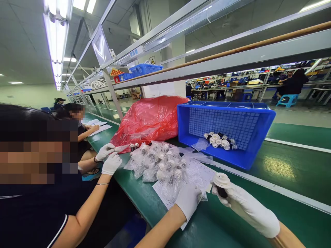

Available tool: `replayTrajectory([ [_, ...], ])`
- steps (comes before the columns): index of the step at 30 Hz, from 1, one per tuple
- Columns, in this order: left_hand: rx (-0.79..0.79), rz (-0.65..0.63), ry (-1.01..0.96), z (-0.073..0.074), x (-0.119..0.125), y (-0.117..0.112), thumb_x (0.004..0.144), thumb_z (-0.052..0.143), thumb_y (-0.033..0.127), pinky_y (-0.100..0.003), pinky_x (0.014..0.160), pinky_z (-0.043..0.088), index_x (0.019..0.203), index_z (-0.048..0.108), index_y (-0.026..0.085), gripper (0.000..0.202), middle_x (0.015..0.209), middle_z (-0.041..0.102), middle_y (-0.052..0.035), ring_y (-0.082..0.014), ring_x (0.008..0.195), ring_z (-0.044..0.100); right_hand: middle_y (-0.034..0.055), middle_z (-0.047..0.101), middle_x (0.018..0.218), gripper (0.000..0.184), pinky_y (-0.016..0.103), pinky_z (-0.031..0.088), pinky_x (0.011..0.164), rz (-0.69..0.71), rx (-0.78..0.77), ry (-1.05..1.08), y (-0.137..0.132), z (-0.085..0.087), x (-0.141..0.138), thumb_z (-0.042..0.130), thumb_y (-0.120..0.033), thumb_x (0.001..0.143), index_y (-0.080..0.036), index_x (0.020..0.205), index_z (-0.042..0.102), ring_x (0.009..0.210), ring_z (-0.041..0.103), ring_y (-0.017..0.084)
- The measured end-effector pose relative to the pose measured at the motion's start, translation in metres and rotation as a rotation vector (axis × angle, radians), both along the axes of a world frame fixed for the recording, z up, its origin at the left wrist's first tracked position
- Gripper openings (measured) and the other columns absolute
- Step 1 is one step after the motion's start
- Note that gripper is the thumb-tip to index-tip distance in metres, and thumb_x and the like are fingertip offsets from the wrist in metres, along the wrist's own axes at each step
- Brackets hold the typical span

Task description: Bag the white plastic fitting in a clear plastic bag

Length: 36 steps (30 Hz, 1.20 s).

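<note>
My right hand (240, 201), in a white glove, grips a round fitting (222, 182) with a stepped white top and a black lower body. It is raised over the right side of the bench. To its left, my gloved left hand (188, 201) has its fingers closed on a clear bubble-wrap bag (203, 197) above printed paper (165, 198). The bag is mostly hidden behind the fingers. Just beyond lies a heap of similar fittings in bubble-wrap bags (160, 158). More unwrapped fittings (218, 140) lie inside a blue crate (258, 137) tipped on its side.
A large red plastic bag (152, 117) is behind the heap. On the left, a co-worker's gloved hands (111, 163) handle a clear bag near two dark-and-white fittings (134, 147). A shelf (207, 70) runs above the green bench (134, 198).
</note>
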<state>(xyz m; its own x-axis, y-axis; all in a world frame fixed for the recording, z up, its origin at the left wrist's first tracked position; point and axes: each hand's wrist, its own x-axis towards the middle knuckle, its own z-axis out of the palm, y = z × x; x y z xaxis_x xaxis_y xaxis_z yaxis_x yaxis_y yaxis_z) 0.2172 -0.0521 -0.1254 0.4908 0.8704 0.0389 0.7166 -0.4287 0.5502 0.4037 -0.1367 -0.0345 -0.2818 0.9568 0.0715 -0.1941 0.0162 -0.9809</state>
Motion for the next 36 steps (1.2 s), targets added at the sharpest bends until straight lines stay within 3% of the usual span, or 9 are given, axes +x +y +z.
replayTrajectory([
  [5,0.004,0.053,0.064,0.004,-0.002,-0.008,0.084,0.06,0.014,-0.03,0.072,0.042,0.077,0.06,0.018,0.008,0.089,0.062,-0.0041,-0.0172,0.079,0.056,0.0054,0.061,0.094,0.052,0.036,0.039,0.068,-0.048,-0.027,-0.275,0.0,0.01,0.0,0.061,-0.073,0.079,-0.025,0.098,0.066,0.072,0.045,0.019],
  [9,0.014,0.087,0.016,0.01,-0.005,-0.013,0.082,0.059,0.015,-0.029,0.071,0.038,0.077,0.061,0.019,0.008,0.09,0.063,-0.0026,-0.017,0.08,0.056,0.0004,0.059,0.08,0.035,0.03,0.039,0.06,-0.123,-0.086,-0.512,0.003,0.01,-0.006,0.06,-0.058,0.083,-0.023,0.086,0.061,0.065,0.044,0.016],
  [12,-0.01,0.12,-0.03,0.013,-0.006,-0.011,0.081,0.06,0.017,-0.029,0.069,0.037,0.074,0.062,0.019,0.008,0.087,0.065,-0.0021,-0.0169,0.078,0.056,-0.0003,0.065,0.081,0.027,0.03,0.045,0.062,-0.142,-0.091,-0.64,0.006,0.001,-0.011,0.06,-0.052,0.083,-0.025,0.085,0.064,0.069,0.054,0.018],
  [19,-0.062,0.201,-0.193,0.023,-0.01,-0.004,0.08,0.062,0.014,-0.028,0.077,0.044,0.075,0.067,0.018,0.008,0.084,0.069,-0.0018,-0.0172,0.084,0.061,0.0005,0.074,0.096,0.029,0.035,0.052,0.069,-0.104,-0.074,-0.676,0.009,-0.022,-0.019,0.057,-0.051,0.084,-0.029,0.099,0.068,0.081,0.064,0.025],
  [25,-0.065,0.306,-0.335,0.029,-0.005,-0.009,0.082,0.06,0.015,-0.027,0.078,0.046,0.08,0.067,0.018,0.008,0.088,0.069,-0.0018,-0.0155,0.085,0.062,0.0013,0.074,0.087,0.02,0.032,0.051,0.064,-0.139,-0.132,-0.702,0.01,-0.034,-0.02,0.06,-0.042,0.082,-0.025,0.092,0.061,0.071,0.064,0.021],
  [30,-0.045,0.314,-0.417,0.034,-0.004,-0.017,0.082,0.059,0.015,-0.026,0.078,0.046,0.076,0.065,0.019,0.01,0.085,0.066,0.0,-0.0147,0.084,0.061,0.0022,0.073,0.091,0.028,0.033,0.053,0.065,-0.203,-0.133,-0.723,0.013,-0.034,-0.015,0.059,-0.046,0.082,-0.026,0.102,0.058,0.073,0.066,0.022],
  [36,-0.027,0.287,-0.481,0.035,-0.006,-0.021,0.082,0.059,0.017,-0.028,0.074,0.045,0.073,0.062,0.019,0.01,0.08,0.063,-0.0005,-0.0153,0.079,0.057,0.0036,0.077,0.098,0.045,0.038,0.055,0.087,-0.219,-0.033,-0.767,0.012,-0.025,-0.013,0.06,-0.04,0.079,-0.025,0.121,0.059,0.095,0.071,0.028],
])
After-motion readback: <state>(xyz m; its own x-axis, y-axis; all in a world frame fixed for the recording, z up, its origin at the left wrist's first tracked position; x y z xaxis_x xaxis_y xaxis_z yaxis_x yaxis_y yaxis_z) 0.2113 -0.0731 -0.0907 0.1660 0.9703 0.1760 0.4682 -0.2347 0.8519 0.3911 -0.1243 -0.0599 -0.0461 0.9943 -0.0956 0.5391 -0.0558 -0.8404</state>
